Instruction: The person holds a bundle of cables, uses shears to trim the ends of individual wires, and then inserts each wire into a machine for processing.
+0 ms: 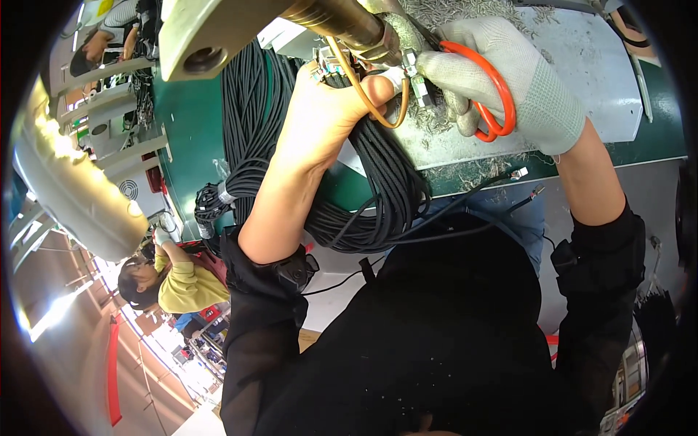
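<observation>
My bare left hand [327,109] is raised at the top middle, pinching a small connector [329,64] with an orange-brown wire loop [360,94] between thumb and fingers. My right hand [509,73], in a grey knit glove, grips orange-handled scissors [494,94] whose blades point left toward a small metal connector [416,73] next to my left thumb. A thick bundle of black cables [385,182] hangs under my left hand and drapes over the bench edge.
A brass cylinder on a cream machine arm [218,29] hangs above the hands. A grey mat [582,65] strewn with wire trimmings covers the green bench [196,123]. Loose black cable ends [520,174] lie at the bench edge. Another person in yellow [182,280] sits at the left.
</observation>
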A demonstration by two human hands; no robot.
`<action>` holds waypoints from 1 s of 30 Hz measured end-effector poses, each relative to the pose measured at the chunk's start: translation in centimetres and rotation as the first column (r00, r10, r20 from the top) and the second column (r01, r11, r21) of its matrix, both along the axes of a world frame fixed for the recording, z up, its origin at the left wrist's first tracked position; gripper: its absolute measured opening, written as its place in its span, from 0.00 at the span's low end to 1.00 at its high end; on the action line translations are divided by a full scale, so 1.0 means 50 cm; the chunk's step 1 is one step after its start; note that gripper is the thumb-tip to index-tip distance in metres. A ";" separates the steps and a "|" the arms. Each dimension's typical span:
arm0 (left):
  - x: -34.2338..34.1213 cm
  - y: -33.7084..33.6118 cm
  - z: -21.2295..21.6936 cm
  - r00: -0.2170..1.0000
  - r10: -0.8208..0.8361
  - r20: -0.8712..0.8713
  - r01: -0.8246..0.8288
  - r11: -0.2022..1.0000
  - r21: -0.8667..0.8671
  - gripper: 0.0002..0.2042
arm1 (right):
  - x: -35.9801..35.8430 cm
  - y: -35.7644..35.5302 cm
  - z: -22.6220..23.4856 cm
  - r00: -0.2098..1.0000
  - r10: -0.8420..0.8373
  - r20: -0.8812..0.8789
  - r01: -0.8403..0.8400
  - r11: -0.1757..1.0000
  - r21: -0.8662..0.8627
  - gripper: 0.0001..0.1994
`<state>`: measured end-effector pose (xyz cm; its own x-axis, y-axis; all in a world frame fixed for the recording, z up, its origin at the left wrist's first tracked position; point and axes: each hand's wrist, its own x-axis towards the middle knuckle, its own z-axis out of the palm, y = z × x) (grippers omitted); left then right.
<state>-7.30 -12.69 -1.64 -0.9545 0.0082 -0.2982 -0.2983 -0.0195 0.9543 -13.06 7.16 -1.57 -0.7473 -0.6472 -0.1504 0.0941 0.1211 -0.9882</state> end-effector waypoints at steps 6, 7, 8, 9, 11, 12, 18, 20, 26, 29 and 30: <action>0.005 0.005 -0.009 1.000 0.002 -0.025 -0.003 0.999 -0.034 0.20 | 0.003 -0.001 -0.007 1.000 -0.005 0.007 0.005 1.000 -0.029 0.16; 0.009 0.003 -0.014 0.999 0.021 -0.027 -0.022 0.999 -0.025 0.20 | 0.002 -0.002 -0.008 1.000 0.006 0.017 -0.005 1.000 -0.016 0.16; 0.013 0.001 -0.019 0.999 0.041 -0.028 -0.041 0.999 -0.016 0.20 | 0.000 -0.003 -0.008 0.999 0.016 0.028 -0.016 1.000 -0.004 0.16; 0.015 -0.001 -0.021 0.998 0.061 -0.030 -0.061 0.998 -0.007 0.20 | -0.001 -0.004 -0.009 0.999 0.028 0.039 -0.028 1.000 0.008 0.16; 0.011 -0.001 -0.019 0.998 0.040 -0.040 -0.041 0.999 -0.018 0.20 | -0.001 0.000 -0.016 1.000 0.028 -0.004 -0.028 0.999 -0.034 0.15; 0.009 -0.001 -0.017 0.999 0.021 -0.050 -0.023 0.999 -0.031 0.20 | 0.000 0.002 -0.023 0.998 0.028 -0.048 -0.031 0.996 -0.078 0.14; 0.009 0.004 -0.006 0.995 -0.001 -0.095 -0.017 0.982 -0.190 0.20 | -0.024 -0.002 -0.073 0.510 -0.023 -0.860 -0.159 0.980 -0.120 0.09; 0.004 0.011 0.003 0.984 -0.055 -0.169 0.025 0.985 -0.173 0.21 | -0.028 0.008 -0.066 0.728 0.130 -0.673 -0.217 0.975 -0.048 0.09; 0.005 0.003 -0.006 0.978 -0.093 -0.185 0.047 0.969 -0.242 0.22 | -0.017 0.005 -0.056 0.950 0.152 -0.273 -0.175 0.982 -0.065 0.08; 0.007 0.004 -0.002 0.995 -0.044 -0.085 0.022 0.970 -0.243 0.21 | -0.022 -0.001 -0.083 0.688 -0.028 -0.725 -0.153 0.971 -0.183 0.09; 0.009 0.002 -0.003 0.996 -0.040 -0.085 0.018 0.969 -0.245 0.21 | -0.019 -0.002 -0.074 0.688 -0.027 -0.725 -0.157 0.970 -0.185 0.09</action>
